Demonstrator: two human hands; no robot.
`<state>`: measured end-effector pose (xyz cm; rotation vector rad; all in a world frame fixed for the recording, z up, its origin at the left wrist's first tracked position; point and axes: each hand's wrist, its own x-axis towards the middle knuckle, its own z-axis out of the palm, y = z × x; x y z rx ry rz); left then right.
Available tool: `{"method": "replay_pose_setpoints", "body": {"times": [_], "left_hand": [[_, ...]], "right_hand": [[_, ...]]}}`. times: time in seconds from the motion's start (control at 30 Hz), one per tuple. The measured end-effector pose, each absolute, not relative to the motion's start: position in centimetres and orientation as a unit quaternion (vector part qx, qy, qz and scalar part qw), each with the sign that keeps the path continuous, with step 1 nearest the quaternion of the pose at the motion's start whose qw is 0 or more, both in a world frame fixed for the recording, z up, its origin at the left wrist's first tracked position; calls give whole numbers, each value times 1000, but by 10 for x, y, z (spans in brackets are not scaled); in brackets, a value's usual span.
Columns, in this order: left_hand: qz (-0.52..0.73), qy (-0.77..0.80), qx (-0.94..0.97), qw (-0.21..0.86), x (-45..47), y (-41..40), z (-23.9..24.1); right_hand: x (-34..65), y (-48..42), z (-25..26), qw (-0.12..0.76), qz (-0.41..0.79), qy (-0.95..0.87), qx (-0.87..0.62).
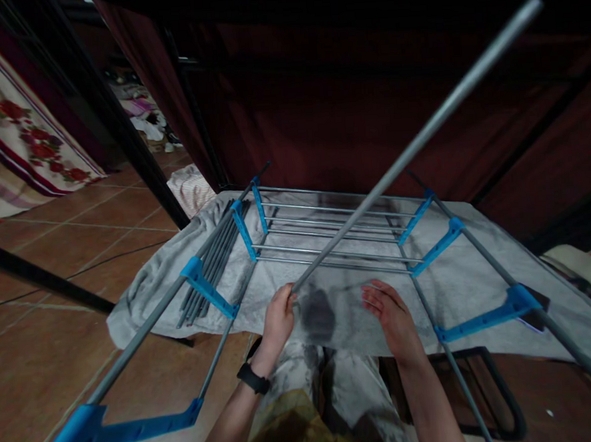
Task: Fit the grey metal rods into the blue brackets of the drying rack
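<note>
My left hand (280, 313) is closed around the lower end of a long grey metal tube (416, 147), which slants up to the far right with its tip in the air. To its right, my right hand (391, 312) hovers with fingers apart and slightly curled, touching nothing. Around both hands stands a partly built rack frame of grey tubes with blue plastic brackets (207, 290) on the left and more blue brackets (486, 316) on the right. Several thin crossbars (336, 230) join the two sides at the far end.
Under the frame lies a grey blanket (351, 311) on a low surface. Several loose tubes (213, 266) rest at its left. A phone-like dark object (536, 313) lies behind a right bracket. Dark red curtains (319, 113) hang behind, and a black post (119, 118) stands left.
</note>
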<state>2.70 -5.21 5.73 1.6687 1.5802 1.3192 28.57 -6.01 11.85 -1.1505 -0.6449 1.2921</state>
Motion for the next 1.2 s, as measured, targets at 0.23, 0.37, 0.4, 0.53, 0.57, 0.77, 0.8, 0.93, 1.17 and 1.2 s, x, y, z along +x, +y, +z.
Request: {"method": "replay_pose_setpoints", "body": {"times": [0.23, 0.37, 0.4, 0.53, 0.57, 0.77, 0.8, 0.93, 1.17, 1.2], "left_hand": [[396, 646, 643, 115, -10, -55, 49], [307, 685, 659, 47, -21, -60, 52], [289, 688, 664, 34, -22, -61, 53], [252, 681, 688, 0, -25, -66, 56], [250, 680, 689, -4, -26, -66, 56], [268, 682, 680, -28, -36, -66, 55], [273, 686, 674, -32, -38, -66, 55], [311, 707, 634, -38, -39, -61, 57], [459, 715, 526, -41, -28, -44, 68], [486, 711, 508, -23, -28, -40, 69]], "right_hand": [[301, -54, 143, 650, 516, -310, -464], [303, -50, 144, 662, 518, -306, -447], [304, -49, 143, 667, 519, -300, -442], [307, -43, 138, 685, 524, -268, -429], [309, -42, 136, 686, 525, -260, -432], [326, -40, 110, 703, 512, -216, -445], [330, -41, 105, 707, 511, -207, -443], [342, -45, 86, 699, 521, -184, -455], [366, -51, 42, 668, 549, -102, -491], [370, -51, 36, 664, 555, -91, -493]]}}
